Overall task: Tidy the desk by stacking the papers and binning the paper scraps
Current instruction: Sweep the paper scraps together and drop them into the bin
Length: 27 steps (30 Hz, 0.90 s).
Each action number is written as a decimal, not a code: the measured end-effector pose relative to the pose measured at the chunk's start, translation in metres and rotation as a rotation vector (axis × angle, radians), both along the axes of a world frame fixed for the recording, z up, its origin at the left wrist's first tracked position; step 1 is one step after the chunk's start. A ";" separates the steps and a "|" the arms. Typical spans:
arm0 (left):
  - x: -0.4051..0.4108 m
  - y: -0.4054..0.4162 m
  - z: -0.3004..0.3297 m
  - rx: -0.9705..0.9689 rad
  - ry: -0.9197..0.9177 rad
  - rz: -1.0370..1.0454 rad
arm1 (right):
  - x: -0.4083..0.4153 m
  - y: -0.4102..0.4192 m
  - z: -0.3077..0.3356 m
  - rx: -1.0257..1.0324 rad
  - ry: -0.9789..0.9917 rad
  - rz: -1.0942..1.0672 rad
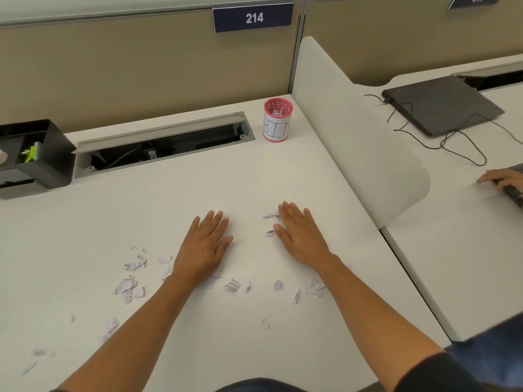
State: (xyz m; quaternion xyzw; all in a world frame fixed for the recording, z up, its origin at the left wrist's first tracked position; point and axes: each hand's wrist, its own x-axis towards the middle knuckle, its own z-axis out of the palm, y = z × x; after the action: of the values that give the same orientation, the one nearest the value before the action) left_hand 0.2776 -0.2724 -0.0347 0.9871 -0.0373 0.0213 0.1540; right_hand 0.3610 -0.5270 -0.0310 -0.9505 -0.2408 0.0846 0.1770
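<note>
Across the near half of the white tabletop lie torn paper scraps, most of them in a loose band from 8 o'clock to 4 o'clock around the two hands. One printed scrap sits at 6 o'clock between the forearms, and a small cluster lies touching the index-finger side of the right hand. More pale bits trail off toward the lower left edge at 7 o'clock.

Both hands rest palm-down on the tabletop with fingers straight and close together; neither grip is clamped on anything. The left hand lies just left of centre, the right hand beside it with a bare strip of tabletop between them.

At 12 o'clock, near the far right corner of the tabletop, stands the pink bin cup, upright, with "BIN" handwritten on a white label and scraps visible inside. To its left, an open grey cable tray is set into the tabletop. A black desk organiser stands at 10 o'clock. A blue sign reading "214" hangs on the beige partition. Beyond the white divider, at 2 o'clock, a closed dark laptop with a black cable lies on the neighbouring desk, and another person's hand shows at 3 o'clock.
</note>
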 end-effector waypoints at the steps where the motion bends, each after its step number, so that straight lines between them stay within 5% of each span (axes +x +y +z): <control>1: -0.005 0.000 -0.002 -0.002 0.022 0.019 | -0.002 0.005 -0.001 -0.042 -0.008 0.046; 12: -0.027 -0.001 -0.011 -0.016 0.059 -0.018 | -0.060 0.021 -0.005 0.042 -0.007 0.376; 16: -0.027 -0.002 -0.011 -0.012 0.067 -0.015 | -0.051 0.019 0.004 0.185 -0.003 0.209; 21: -0.029 -0.003 -0.009 -0.018 0.073 -0.020 | -0.020 0.030 0.010 0.024 0.032 0.027; 27: -0.029 -0.001 -0.009 -0.030 0.083 -0.024 | -0.023 0.056 0.007 -0.134 0.061 0.141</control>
State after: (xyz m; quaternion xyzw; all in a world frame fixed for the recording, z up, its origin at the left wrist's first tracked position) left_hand 0.2489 -0.2735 -0.0440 0.9842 -0.0422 -0.0211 0.1705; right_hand 0.3379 -0.4711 -0.0236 -0.9379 -0.2953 0.1419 0.1137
